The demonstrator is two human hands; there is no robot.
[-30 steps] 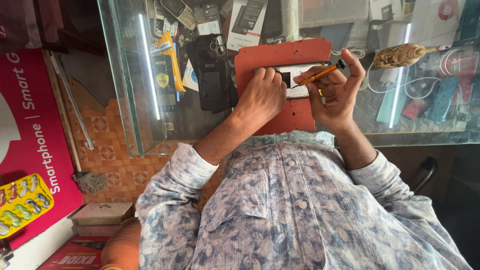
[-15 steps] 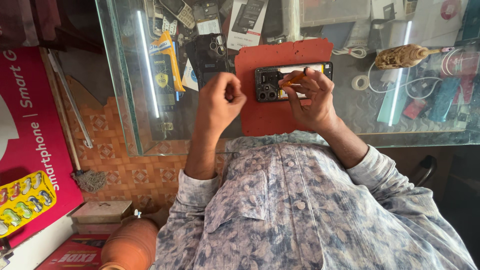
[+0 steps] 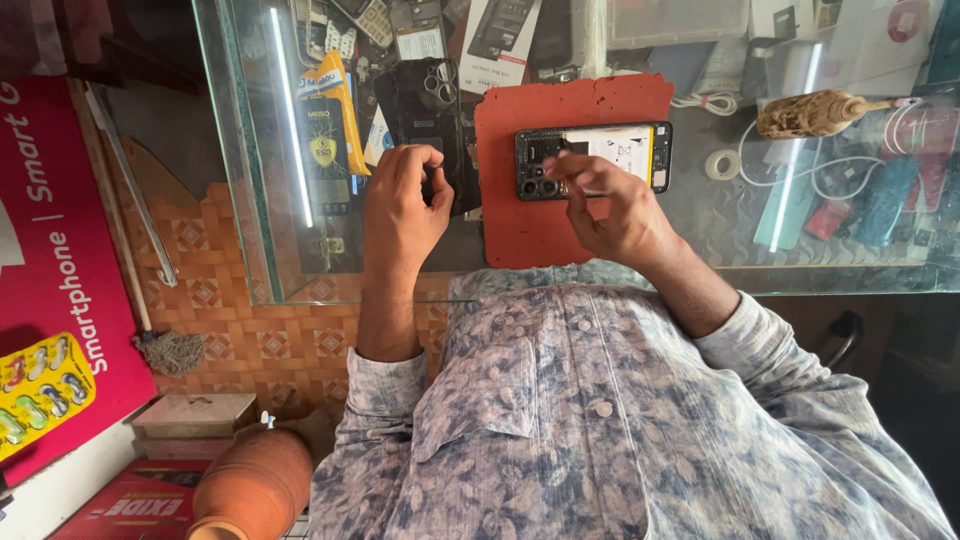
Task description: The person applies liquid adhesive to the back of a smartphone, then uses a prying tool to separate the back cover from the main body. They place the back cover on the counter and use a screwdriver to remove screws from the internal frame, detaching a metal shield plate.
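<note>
Looks to me like a small phone repair shop: I'm over a glass display counter (image 3: 250, 200) with phone parts and boxed accessories stored beneath the glass, and an opened smartphone (image 3: 593, 160) lies back-off on a red work mat (image 3: 540, 225). Cables (image 3: 760, 160), a tape roll (image 3: 722, 164) and a brush (image 3: 815, 113) lie on the counter. A red smartphone advertising banner (image 3: 60, 260) hangs beside it over a tiled floor (image 3: 250, 330).

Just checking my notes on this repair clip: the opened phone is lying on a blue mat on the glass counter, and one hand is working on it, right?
Not quite. The head view shows the mat is red, not blue. The rest stands: the opened phone lies on it on the glass counter, with the right hand working on it.
</note>
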